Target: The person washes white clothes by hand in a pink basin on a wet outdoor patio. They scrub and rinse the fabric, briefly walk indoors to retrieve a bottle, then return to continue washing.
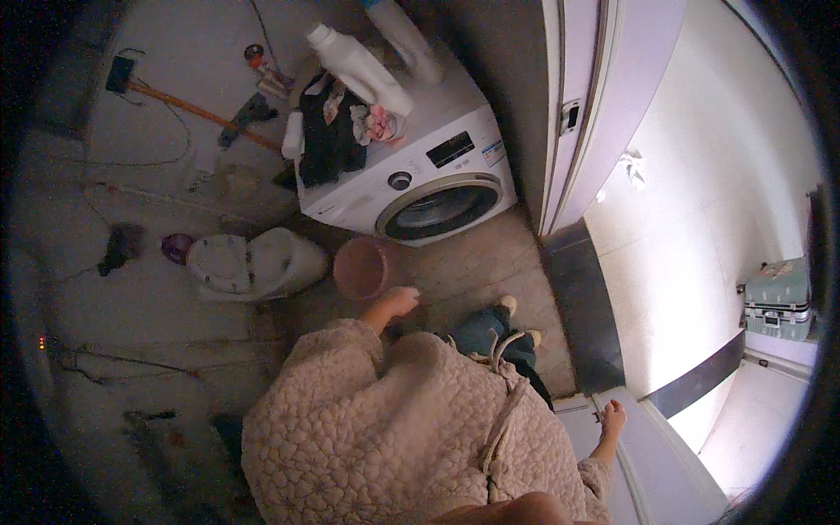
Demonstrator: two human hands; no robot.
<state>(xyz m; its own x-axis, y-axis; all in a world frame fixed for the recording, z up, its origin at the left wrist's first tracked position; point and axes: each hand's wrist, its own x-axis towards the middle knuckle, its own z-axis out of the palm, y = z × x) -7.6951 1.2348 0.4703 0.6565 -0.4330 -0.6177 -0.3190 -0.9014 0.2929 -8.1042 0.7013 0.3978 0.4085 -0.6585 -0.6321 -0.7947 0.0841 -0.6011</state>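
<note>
My left hand (401,302), its fingers curled, hangs just beside the rim of a pink plastic bucket (361,268) on the floor. Whether anything is inside that hand is not visible. Over at the right, my right hand (613,415) is raised beside a white door (646,459), close to its small metal latch (598,416). The fingers are bent, and I cannot tell whether they touch the latch. Beyond the bucket stands a white front-loading washing machine (400,177) with its round door (440,209) shut.
Detergent bottles (361,69), a dark cloth (331,141) and a pink-and-white cloth (379,125) lie on the washer. A toilet (256,262) with raised lid stands left. A dark threshold (581,308) leads to a bright room with a green suitcase (777,298).
</note>
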